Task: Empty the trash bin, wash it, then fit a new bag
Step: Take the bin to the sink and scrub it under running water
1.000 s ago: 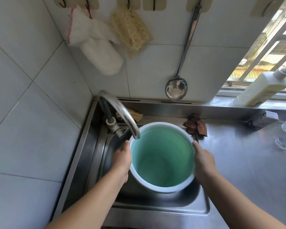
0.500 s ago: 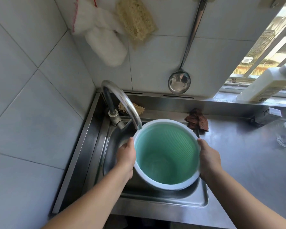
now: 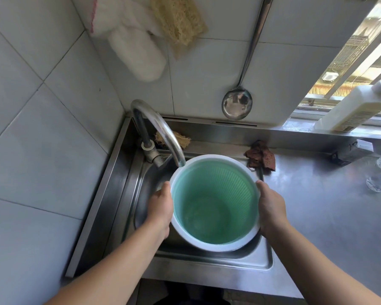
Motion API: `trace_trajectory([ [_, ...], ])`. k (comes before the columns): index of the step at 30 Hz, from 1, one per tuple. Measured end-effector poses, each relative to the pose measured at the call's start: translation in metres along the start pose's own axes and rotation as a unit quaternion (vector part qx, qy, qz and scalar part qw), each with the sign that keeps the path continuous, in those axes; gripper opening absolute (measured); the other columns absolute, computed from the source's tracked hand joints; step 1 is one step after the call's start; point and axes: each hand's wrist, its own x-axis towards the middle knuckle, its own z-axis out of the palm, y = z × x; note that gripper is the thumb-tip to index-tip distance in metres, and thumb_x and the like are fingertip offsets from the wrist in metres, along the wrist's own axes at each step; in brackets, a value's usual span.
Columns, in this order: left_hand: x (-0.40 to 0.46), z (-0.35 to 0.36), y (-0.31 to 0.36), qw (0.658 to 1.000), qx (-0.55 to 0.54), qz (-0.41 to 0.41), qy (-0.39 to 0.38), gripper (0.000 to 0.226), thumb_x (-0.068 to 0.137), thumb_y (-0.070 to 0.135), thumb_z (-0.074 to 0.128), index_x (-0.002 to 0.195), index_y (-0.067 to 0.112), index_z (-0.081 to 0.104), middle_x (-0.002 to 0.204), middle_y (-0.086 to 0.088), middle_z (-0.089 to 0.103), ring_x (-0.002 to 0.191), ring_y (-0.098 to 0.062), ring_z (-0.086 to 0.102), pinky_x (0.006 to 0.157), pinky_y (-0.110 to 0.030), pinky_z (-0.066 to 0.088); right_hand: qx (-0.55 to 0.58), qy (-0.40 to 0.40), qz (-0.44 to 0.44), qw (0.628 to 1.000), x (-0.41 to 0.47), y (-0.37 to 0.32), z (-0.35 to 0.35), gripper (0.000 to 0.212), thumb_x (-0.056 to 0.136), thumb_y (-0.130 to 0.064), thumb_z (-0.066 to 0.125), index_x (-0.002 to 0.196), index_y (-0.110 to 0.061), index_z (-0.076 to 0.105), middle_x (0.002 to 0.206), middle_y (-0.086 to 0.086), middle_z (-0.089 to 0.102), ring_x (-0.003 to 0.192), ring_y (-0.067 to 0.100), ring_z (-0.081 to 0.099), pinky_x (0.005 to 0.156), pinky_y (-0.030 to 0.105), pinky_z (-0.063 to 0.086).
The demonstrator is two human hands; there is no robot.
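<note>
Curved steel faucet (image 3: 161,130): spout tip at the bin's far-left rim. Left hand (image 3: 160,209): fingers wrapped on the left side of the round green plastic trash bin with white rim (image 3: 216,203), held upright over the stainless steel sink (image 3: 207,260). Right hand (image 3: 271,210): clasping the right side.

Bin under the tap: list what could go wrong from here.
1. The faucet spout sits right at the back rim of the green bin, so water could hit the rim and splash onto the counter.
2. The left hand and right hand grip only the outer wall; once wet and heavier, the bin may slip into the sink.
</note>
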Motion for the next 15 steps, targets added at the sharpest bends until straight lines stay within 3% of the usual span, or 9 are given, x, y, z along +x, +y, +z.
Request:
trace_trajectory([
  [2, -0.002, 0.008, 0.003, 1.000, -0.009, 0.006, 0.001, 0.042, 0.097, 0.046, 0.045, 0.104, 0.012, 0.070, 0.097, -0.006, 0.074, 0.087, -0.022, 0.068, 0.066, -0.029, 0.052, 0.011, 0.005, -0.008, 1.000, 0.004, -0.006, -0.003, 0.054, 0.072, -0.047, 0.059, 0.083, 0.006, 0.062, 0.073, 0.011, 0.059, 0.065, 0.023, 0.054, 0.060, 0.035, 0.043],
  [6, 0.002, 0.000, 0.015, 0.999, -0.017, 0.026, 0.026, 0.047, 0.096, 0.049, 0.046, 0.114, 0.012, 0.069, 0.112, -0.010, 0.072, 0.104, -0.031, 0.066, 0.095, -0.048, 0.053, 0.017, -0.019, -0.034, 0.999, 0.002, -0.016, 0.011, 0.036, 0.073, -0.047, 0.057, 0.065, -0.013, 0.064, 0.063, 0.001, 0.060, 0.057, 0.016, 0.054, 0.056, 0.031, 0.042],
  [8, 0.004, -0.011, 0.014, 0.998, -0.023, 0.026, 0.043, 0.045, 0.093, 0.051, 0.048, 0.105, 0.015, 0.071, 0.104, -0.009, 0.074, 0.098, -0.030, 0.068, 0.092, -0.050, 0.055, 0.017, -0.036, -0.030, 0.999, 0.000, -0.012, 0.018, 0.041, 0.073, -0.048, 0.057, 0.069, -0.008, 0.066, 0.061, -0.001, 0.062, 0.057, 0.014, 0.057, 0.059, 0.032, 0.044],
  [11, 0.000, -0.013, 0.005, 0.998, -0.017, 0.018, 0.052, 0.047, 0.090, 0.054, 0.048, 0.096, 0.015, 0.072, 0.095, -0.007, 0.076, 0.090, -0.028, 0.070, 0.080, -0.041, 0.058, 0.007, -0.041, -0.019, 0.999, 0.001, -0.007, 0.016, 0.053, 0.069, -0.051, 0.056, 0.078, 0.001, 0.062, 0.064, 0.002, 0.059, 0.058, 0.017, 0.054, 0.059, 0.033, 0.044],
  [15, -0.011, 0.007, -0.010, 0.999, -0.010, -0.001, 0.037, 0.047, 0.093, 0.052, 0.043, 0.096, 0.015, 0.072, 0.094, -0.006, 0.076, 0.087, -0.026, 0.070, 0.073, -0.036, 0.057, 0.002, -0.036, -0.027, 0.999, 0.015, -0.007, -0.003, 0.044, 0.068, -0.048, 0.061, 0.068, -0.004, 0.057, 0.066, 0.007, 0.051, 0.059, 0.018, 0.048, 0.057, 0.034, 0.040],
])
